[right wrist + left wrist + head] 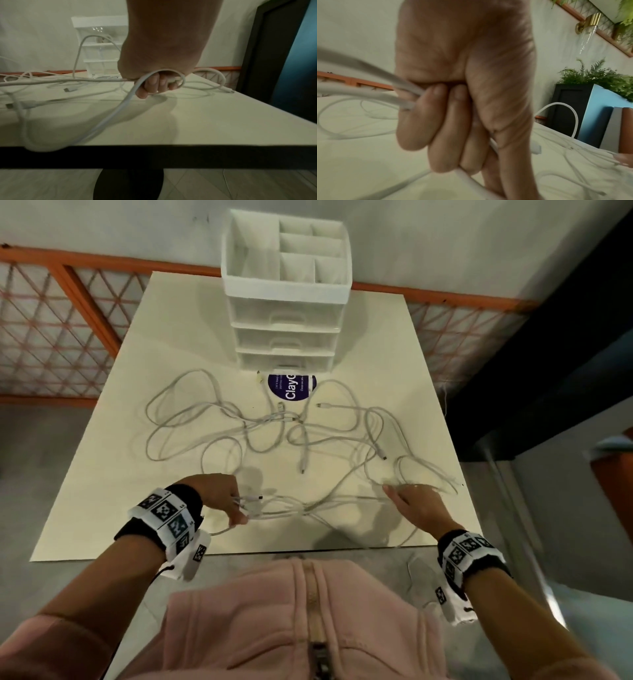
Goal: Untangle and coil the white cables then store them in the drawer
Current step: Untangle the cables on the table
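Across the middle of the head view spreads the pale cream, square-topped table [102, 491], and at its far edge, in the upper centre of the frame, stands the white translucent plastic drawer unit [286, 313] with three shut drawers under an open divided tray. Between that unit and the person lies the tangle of thin white charging cables [239, 426], its loops running from the left third of the frame to the right third, with several plug ends showing loose near the centre. A round dark-blue sticker [291, 386] sits just in front of the lowest drawer.

Lower in the frame, a few strands run nearly level, left to right, from one hand to the other. That stretched run is the long axis the next move appears to turn on. The left hand [219, 498] at lower left has its fingers [423, 121] curled tightly round a bunch of cable, strands leaving the fist on both sides. The right hand [416, 505] at lower right pinches a small loop of cable, its fingers [150, 83] hooked through it just above the table.

The loose mass lies beyond both hands, toward the drawers. Both hands are about equally near to it. Drawing a strand free would likely mean pulling toward the near edge.
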`<action>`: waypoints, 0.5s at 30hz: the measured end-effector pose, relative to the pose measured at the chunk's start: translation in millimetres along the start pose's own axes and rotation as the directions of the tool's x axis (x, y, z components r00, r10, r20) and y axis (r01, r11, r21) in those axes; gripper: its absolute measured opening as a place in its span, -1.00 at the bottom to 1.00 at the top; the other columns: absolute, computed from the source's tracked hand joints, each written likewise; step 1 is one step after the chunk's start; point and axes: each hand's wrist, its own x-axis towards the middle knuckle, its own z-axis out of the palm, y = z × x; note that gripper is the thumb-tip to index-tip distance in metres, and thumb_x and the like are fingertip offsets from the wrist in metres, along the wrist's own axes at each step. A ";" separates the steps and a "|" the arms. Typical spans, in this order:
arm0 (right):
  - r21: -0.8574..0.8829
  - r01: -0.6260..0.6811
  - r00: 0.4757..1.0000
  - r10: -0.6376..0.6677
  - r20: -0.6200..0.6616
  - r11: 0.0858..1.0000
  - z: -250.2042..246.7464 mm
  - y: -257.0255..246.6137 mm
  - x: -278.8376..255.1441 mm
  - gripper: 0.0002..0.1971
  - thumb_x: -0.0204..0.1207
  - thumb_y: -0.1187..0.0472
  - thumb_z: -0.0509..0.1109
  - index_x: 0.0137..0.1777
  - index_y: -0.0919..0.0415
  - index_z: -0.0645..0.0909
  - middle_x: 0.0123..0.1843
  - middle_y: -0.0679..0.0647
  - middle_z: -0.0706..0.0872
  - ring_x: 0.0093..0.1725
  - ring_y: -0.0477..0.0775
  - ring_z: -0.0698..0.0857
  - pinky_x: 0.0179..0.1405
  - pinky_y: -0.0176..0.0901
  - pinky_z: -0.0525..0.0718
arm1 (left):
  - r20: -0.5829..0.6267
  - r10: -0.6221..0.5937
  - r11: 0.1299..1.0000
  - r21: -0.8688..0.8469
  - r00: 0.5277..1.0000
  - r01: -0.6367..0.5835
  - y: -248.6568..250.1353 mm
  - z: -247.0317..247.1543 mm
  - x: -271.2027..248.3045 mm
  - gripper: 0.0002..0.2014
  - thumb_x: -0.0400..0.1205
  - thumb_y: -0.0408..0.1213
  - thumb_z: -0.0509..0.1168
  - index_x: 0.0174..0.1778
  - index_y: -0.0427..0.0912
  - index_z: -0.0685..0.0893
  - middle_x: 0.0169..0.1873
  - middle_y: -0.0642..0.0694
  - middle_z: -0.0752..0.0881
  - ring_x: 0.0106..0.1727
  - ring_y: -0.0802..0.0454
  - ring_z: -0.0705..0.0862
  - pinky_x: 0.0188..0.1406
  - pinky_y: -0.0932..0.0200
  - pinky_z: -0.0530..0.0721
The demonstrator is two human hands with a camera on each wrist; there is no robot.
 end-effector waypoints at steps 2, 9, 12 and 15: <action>0.003 0.025 1.000 -0.025 0.000 1.000 4.0 0.9 0.4 -0.53 0.59 -0.15 0.22 -0.46 0.15 0.43 -0.33 0.09 0.60 -0.10 0.26 0.69 -0.27 -0.10 0.43 | -0.024 -0.023 0.999 0.038 0.999 0.024 3.9 2.7 -0.5 -0.72 0.40 0.04 0.51 -0.50 -0.04 0.70 -0.55 0.01 0.53 -0.46 0.11 0.43 -0.43 0.21 0.30; 0.028 0.261 0.964 -0.259 -0.063 0.965 -11.8 -42.2 27.7 -0.86 0.42 0.21 0.43 -0.03 0.14 0.61 0.00 0.03 0.66 0.09 0.11 0.60 -0.01 -0.12 0.40 | -0.036 -0.046 0.999 0.015 0.998 0.046 0.2 0.0 -1.6 -0.72 0.39 0.01 0.54 -0.33 -0.15 0.74 -0.44 -0.03 0.58 -0.37 0.06 0.50 -0.37 0.18 0.36; 0.116 0.390 0.918 -0.396 0.031 0.913 -7.0 -75.6 38.1 -0.78 0.49 0.39 0.32 0.10 0.20 0.64 0.10 0.10 0.66 0.10 0.12 0.65 -0.06 -0.15 0.50 | -0.072 0.010 0.999 -0.043 0.997 -0.013 1.0 -2.1 -4.6 -0.71 0.45 0.06 0.47 -0.47 -0.03 0.72 -0.64 0.03 0.41 -0.62 0.19 0.35 -0.52 0.24 0.23; 0.060 0.440 0.888 -0.444 0.120 0.896 7.1 -94.0 47.2 -0.64 0.48 0.53 0.19 0.16 0.19 0.63 0.11 0.12 0.62 0.15 0.10 0.57 -0.07 -0.06 0.52 | -0.097 0.010 0.998 -0.063 0.995 -0.017 -0.9 -0.9 -5.8 -0.78 0.46 -0.01 0.49 -0.32 -0.09 0.77 -0.56 0.07 0.52 -0.49 0.19 0.43 -0.47 0.22 0.31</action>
